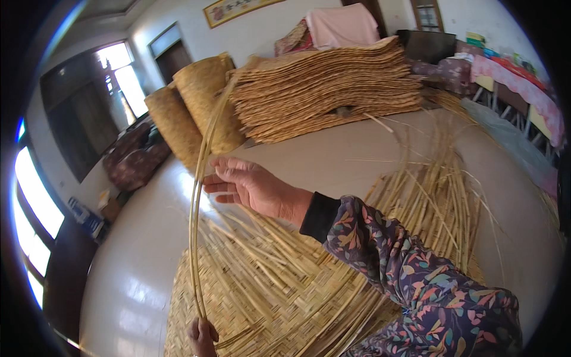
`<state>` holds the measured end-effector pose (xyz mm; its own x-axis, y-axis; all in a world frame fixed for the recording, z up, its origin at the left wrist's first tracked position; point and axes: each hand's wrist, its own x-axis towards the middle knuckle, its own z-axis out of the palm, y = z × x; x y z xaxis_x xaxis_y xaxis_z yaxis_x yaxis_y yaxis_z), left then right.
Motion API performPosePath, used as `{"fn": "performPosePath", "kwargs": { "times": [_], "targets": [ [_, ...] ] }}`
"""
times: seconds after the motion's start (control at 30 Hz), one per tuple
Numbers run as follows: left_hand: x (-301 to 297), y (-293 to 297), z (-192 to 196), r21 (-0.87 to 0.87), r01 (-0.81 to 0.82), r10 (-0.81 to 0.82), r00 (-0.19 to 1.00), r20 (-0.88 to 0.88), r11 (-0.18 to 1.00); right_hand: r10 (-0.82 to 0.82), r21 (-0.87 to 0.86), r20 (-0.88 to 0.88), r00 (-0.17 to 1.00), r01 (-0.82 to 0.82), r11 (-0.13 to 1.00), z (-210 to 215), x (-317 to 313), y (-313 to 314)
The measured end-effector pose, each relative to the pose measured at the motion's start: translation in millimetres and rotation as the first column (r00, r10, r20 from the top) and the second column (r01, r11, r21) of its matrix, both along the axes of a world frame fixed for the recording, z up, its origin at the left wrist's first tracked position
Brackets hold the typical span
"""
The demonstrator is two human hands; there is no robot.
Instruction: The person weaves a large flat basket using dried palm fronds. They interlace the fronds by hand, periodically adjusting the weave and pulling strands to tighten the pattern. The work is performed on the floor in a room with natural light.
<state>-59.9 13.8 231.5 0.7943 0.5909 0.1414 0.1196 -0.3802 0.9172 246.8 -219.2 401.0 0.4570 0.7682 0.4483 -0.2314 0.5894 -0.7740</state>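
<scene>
Long, thin split-cane strips (194, 238) rise in a bend from the lower edge toward the stacked mats at the back. Near the bottom, my left hand (202, 337) is closed round their lower end. My right hand (256, 187), at the end of a floral sleeve with a black cuff, is raised beside the strips. Its fingers are apart and slightly curled, with the tips right at the strips; whether they touch is hard to tell. Below both hands lies a partly woven mat (184, 297), with many loose strips (256, 271) fanned across it.
A thick bundle of cane strips (437, 208) spreads over the floor on the right. Behind stand a tall pile of woven mats (327, 83) and two rolled mats (205, 101). A dark patterned sofa (137, 154) is at the left, a cloth-covered table (517, 89) at the far right.
</scene>
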Motion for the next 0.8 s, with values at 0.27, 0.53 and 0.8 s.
{"fn": "performPosePath", "kwargs": {
  "times": [0.27, 0.53, 0.8],
  "targets": [
    [27, 0, -62, -0.045, 0.081, -0.080, 0.996, 0.028, 0.996, -0.270, 0.008, 0.016, 0.963, 0.270, 0.963, -25, 56, -78],
    [41, 20, -91, 0.391, 0.220, -0.175, 0.973, -0.148, 0.894, -0.517, -0.129, 0.086, 0.852, 0.524, 0.842, -38, 64, -129],
    [48, 41, -73, 0.435, 0.316, -0.188, 0.932, -0.310, 0.843, -0.538, -0.064, 0.013, 0.843, 0.538, 0.841, -55, 86, -166]
  ]
}}
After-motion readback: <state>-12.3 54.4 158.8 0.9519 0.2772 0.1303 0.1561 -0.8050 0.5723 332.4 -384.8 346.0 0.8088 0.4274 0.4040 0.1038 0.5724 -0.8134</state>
